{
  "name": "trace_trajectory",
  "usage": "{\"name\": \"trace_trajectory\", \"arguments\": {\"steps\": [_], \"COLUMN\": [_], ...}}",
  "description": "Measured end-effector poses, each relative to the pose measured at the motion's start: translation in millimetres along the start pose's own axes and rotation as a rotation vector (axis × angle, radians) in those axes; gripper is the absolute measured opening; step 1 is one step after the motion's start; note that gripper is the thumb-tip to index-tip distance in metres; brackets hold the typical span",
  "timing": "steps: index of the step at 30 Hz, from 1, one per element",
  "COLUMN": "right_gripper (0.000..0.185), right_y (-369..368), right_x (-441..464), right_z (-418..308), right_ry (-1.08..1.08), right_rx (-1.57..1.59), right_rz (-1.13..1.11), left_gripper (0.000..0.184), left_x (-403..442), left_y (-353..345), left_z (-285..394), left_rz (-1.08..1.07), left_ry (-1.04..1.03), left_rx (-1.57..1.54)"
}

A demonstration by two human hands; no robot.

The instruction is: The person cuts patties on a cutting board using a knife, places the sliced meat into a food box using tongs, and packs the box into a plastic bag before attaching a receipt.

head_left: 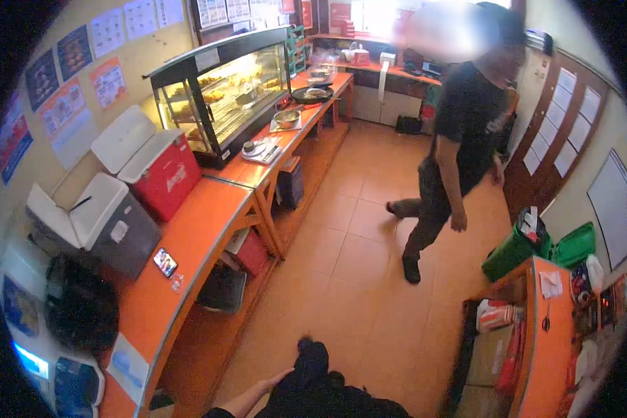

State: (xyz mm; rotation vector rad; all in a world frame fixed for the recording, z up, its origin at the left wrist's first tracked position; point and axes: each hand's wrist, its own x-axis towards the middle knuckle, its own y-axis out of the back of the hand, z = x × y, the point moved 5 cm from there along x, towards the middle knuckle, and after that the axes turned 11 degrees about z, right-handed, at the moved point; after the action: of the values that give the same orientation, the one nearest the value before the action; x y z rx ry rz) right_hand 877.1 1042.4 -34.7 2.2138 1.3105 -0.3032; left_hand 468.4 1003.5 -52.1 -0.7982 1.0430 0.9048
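At the bottom of the view, my left hand (280, 378) is against the dark clothing on my leg (312, 359); its fingers are too small and partly hidden to read. My right hand is out of view. Left of my left hand runs an orange counter (205, 209). A phone (165, 262) with a lit screen lies on it, beside a small clear item (177, 282). Farther along are a kitchen scale (260, 151) and a metal bowl (285, 119).
A person (467, 132) in dark clothes walks on the tiled floor ahead. A lit food warmer (230, 94), a red cooler (166, 174) and a grey cooler (122, 226) stand on the left counter. At right are a green bin (512, 251) and an orange-topped shelf (552, 334).
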Motion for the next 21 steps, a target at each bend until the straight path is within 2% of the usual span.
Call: {"name": "trace_trajectory", "arguments": {"steps": [1, 3, 4, 5, 7, 9, 11, 12, 13, 14, 15, 16, 17, 18, 19, 21], "right_gripper": [0.030, 0.031, 0.031, 0.031, 0.032, 0.033, 0.033, 0.034, 0.034, 0.034, 0.037, 0.040, 0.040, 0.044, 0.043, 0.040], "right_y": [-6.8, -22.4, -30.1, -37.0, -47.6, -52.4, -48.9, -45.9, -44.0, -40.6, -39.8, -38.4, -35.0, -30.8, -34.9, -49.2], "right_x": [30.5, 91.0, 118.7, 144.4, 188.6, 211.9, 235.5, 259.3, 290.1, 332.2, 382.4, 431.5, 465.3, 520.2, 562.9, 624.8], "right_z": [-19.1, -43.1, -51.5, -52.8, -41.3, -26.6, -34.7, -51.1, -69.5, -98.1, -137.0, -176.8, -224.5, -252.8, -287.5, -392.8], "right_ry": [-0.005, -0.041, -0.074, -0.123, -0.282, -0.553, -0.857, -0.872, -0.842, -0.743, -0.593, -0.444, -0.376, -0.198, -0.112, 0.101], "right_rx": [0.040, 0.099, 0.123, 0.139, 0.163, 0.213, 0.288, 0.365, 0.455, 0.580, 0.655, 0.736, 0.685, 0.491, 0.377, 0.214], "right_rz": [-0.022, -0.061, -0.076, -0.089, -0.102, -0.119, -0.116, -0.104, -0.090, -0.076, -0.068, -0.062, -0.004, 0.030, 0.046, 0.016], "left_gripper": [0.055, 0.054, 0.054, 0.054, 0.055, 0.054, 0.054, 0.054, 0.058, 0.056, 0.060, 0.060, 0.060, 0.070, 0.081, 0.086], "left_x": [33.8, 131.5, 161.4, 155.4, 96.8, 155.5, 122.3, 161.1, 84.2, 175.4, 192.6, 169.7, 177.7, 185.5, 196.8, 189.5], "left_y": [8.7, 37.7, 45.3, 40.3, 30.0, 50.6, 31.1, 41.9, 20.0, 44.1, 45.5, 44.0, 50.6, 56.4, 66.0, 78.1], "left_z": [14.4, 38.3, 58.3, 96.9, 225.7, 309.6, 442.4, 490.2, 575.7, 611.1, 673.4, 737.8, 789.7, 844.8, 895.7, 982.5], "left_rz": [0.033, 0.034, 0.039, 0.033, 0.045, 0.099, -0.228, -0.208, -0.155, -0.217, -0.183, -0.057, 0.055, 0.075, 0.097, 0.155], "left_ry": [0.069, 0.129, 0.181, 0.180, -0.200, 0.008, -0.234, -0.252, -0.346, -0.443, -0.581, -0.547, -0.754, -0.783, -0.809, -0.908], "left_rx": [-0.126, -0.149, -0.161, -0.172, -0.174, 0.028, 0.004, -0.159, -0.048, -0.140, -0.215, -0.245, -0.329, -0.420, -0.512, -0.616]}}
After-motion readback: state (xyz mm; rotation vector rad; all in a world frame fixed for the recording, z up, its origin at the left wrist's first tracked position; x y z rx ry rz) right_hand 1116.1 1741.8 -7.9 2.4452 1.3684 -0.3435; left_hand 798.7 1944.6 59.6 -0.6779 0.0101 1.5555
